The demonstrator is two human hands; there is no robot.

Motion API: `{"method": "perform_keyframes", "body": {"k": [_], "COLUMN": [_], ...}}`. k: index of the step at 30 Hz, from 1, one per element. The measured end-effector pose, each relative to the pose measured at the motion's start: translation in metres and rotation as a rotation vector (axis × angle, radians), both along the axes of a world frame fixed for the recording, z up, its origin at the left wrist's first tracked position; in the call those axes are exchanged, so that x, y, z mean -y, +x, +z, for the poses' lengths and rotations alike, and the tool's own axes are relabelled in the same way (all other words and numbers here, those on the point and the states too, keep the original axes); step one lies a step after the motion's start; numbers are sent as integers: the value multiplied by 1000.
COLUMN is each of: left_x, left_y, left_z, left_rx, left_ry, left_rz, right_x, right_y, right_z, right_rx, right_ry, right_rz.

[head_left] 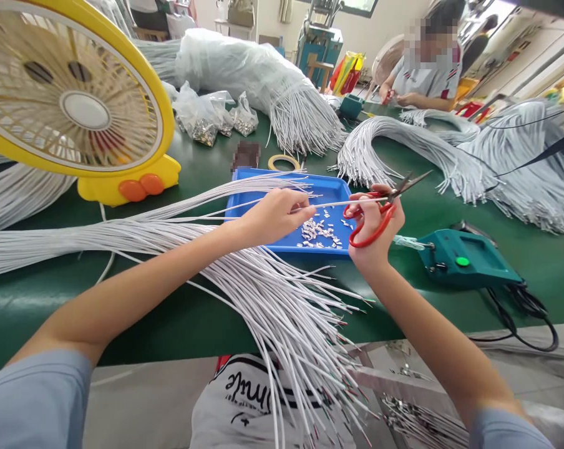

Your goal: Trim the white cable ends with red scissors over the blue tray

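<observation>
My left hand (282,215) pinches a single white cable (335,204) above a blue tray (286,248). The cable stretches rightward to my right hand (373,231), whose fingers are wrapped round red-handled scissors (370,234). The scissor blades point to the upper right and stand slightly apart. The cable's far end lies at the right fingers, and I cannot tell whether they grip it. Small metal pieces (317,231) are scattered in the tray. Below my left arm a bundle of white cables (272,312) fans over the table edge, some ends showing red and green wires.
A yellow fan (127,181) stands at the left. Behind the tray are a tape roll (284,163) and bags of small metal parts (207,121). A teal machine (469,257) with black cords sits right. More cable bundles (403,140) lie beyond; a person (425,75) works across the table.
</observation>
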State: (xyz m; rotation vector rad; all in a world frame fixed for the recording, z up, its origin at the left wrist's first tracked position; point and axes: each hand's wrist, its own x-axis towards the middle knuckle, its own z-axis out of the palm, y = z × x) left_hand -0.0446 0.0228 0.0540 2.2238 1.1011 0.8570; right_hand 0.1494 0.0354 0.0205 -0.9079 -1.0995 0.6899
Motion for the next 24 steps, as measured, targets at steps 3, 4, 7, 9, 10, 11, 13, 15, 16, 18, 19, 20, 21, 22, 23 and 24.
{"method": "perform_keyframes", "body": {"k": [3,4,7,9,10,11,13,15,16,18,19,20,21,22,23,24], "left_x": [11,15,22,25,25,26,27,27,27,28,29,30,33,36,41,46], "left_y": [0,-1,-5,-7,-9,-10,-13,-15,-15,-15,-15,-15,-15,-14,-14,-13], "left_z": [12,17,29,35,37,39,41,44,45,46,47,49,50,52,55,57], "left_rx": [53,68,146,210,244,276,330,372,390,434,456,476,494,509,518,521], "left_ry": [103,136,200,221,229,234,243,247,242,224,208,189,168,145,121,97], "left_rz": [57,73,105,139,154,163,172,163,150,114,95,75,52,30,8,-19], "right_x": [26,38,80,105,115,122,128,128,127,125,125,125,125,126,127,127], "right_y": [-1,-1,-1,-1,-2,-2,-2,1,3,9,11,13,15,17,18,20], "right_z": [19,27,43,41,35,26,5,-16,-25,-38,-41,-44,-44,-44,-43,-41], "right_rx": [40,55,306,601,735,803,893,942,971,1041,1079,1112,1133,1144,1151,1158], "right_ry": [42,40,97,163,208,237,200,137,116,101,102,105,108,108,101,89], "right_rz": [4,11,-54,-54,8,51,106,136,157,216,244,263,272,277,286,301]}}
